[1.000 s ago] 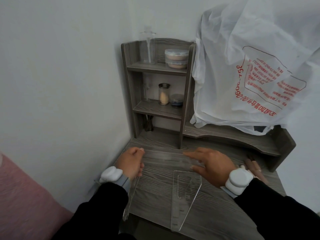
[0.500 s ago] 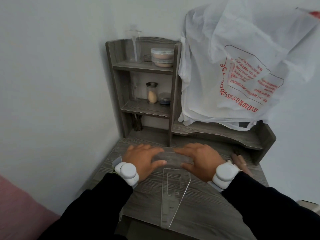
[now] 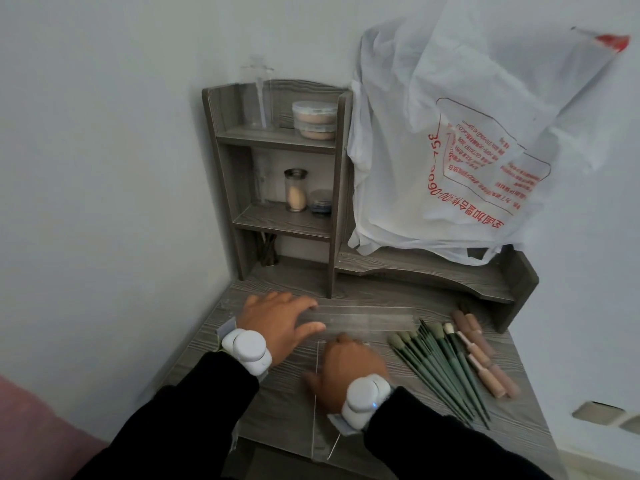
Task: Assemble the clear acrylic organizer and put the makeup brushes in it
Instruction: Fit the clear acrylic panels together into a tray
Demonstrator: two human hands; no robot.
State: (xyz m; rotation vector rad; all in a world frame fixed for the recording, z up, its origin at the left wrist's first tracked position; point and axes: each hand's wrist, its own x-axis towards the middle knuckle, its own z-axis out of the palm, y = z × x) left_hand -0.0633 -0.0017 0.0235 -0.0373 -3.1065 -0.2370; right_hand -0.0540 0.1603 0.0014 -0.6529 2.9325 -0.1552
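Observation:
A long clear acrylic panel lies flat across the grey desk. My left hand rests on the panel's left end with the fingers stretched out. A second clear panel, tapered, runs from mid-desk to the front edge. My right hand lies palm down on its far end, thumb spread to the left. Another clear piece pokes out by my left wrist. Several green makeup brushes and a few pinkish-brown brushes lie loose on the right.
A grey shelf unit stands at the back with jars and stacked tubs. A white plastic bag hangs over its low right shelf. The wall is close on the left, a pink cushion at bottom left.
My right hand has drawn back from the long panel onto the tapered panel. My left hand stays on the long panel. The view swung right, bringing the brushes into sight.

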